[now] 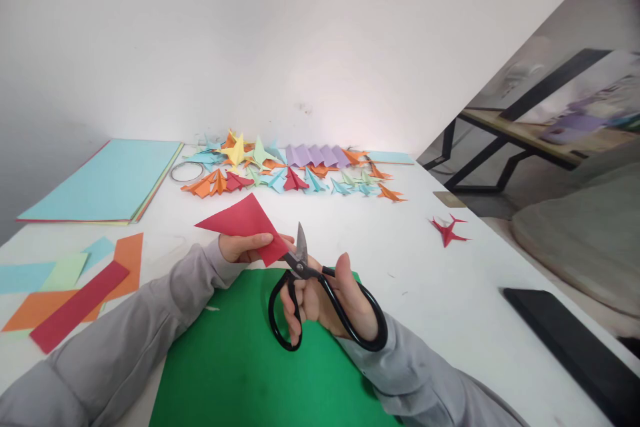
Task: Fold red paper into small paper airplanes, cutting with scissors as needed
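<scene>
A folded piece of red paper [245,220] is pinched in my left hand [247,247], the thumb lying on top of it. My right hand [325,303] holds black-handled scissors [310,272], with its thumb through one loop and fingers through the other. The scissor blades are spread, and the lower one meets the red paper's lower right corner. Whether that blade lies over or under the paper I cannot tell. Both hands are above a green sheet [260,373] on the white table.
Folded paper figures [295,179] line the wall side, with a pleated purple paper [317,156]. A stack of coloured sheets [110,177] and a wire ring [187,171] sit left. Paper strips [80,307] lie near left. A red paper plane [449,231] and a black tablet-like slab [565,340] are right.
</scene>
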`<state>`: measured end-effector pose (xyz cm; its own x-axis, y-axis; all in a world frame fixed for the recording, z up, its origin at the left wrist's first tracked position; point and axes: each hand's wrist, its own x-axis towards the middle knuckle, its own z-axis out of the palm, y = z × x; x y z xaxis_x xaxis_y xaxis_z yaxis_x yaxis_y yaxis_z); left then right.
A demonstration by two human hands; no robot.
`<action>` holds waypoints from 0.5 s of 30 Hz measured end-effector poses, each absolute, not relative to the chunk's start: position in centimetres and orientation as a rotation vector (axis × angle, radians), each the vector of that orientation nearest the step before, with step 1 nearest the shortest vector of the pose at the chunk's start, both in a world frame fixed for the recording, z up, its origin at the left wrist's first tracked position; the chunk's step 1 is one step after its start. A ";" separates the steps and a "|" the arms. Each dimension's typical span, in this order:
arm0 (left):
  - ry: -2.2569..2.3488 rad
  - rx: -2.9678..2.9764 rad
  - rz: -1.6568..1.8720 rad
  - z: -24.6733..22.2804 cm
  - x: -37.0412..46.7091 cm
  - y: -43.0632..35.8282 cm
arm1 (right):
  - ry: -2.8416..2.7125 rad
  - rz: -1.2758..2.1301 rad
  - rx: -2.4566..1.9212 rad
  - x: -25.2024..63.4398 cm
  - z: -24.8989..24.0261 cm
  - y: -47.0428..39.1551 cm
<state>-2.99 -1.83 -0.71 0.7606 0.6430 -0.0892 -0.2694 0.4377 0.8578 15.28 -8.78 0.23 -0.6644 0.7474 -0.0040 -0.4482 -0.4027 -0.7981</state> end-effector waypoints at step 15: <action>0.542 0.953 0.740 -1.4 -2.0 -2.2 | -0.990 2.097 -0.484 15.3 -0.2 -8.7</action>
<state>-2.01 -2.17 -1.37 0.6373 0.7650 -0.0928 -0.3198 0.3721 0.8713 15.27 -8.65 -0.18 -0.6447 0.7642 -0.0187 -0.4713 -0.4167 -0.7773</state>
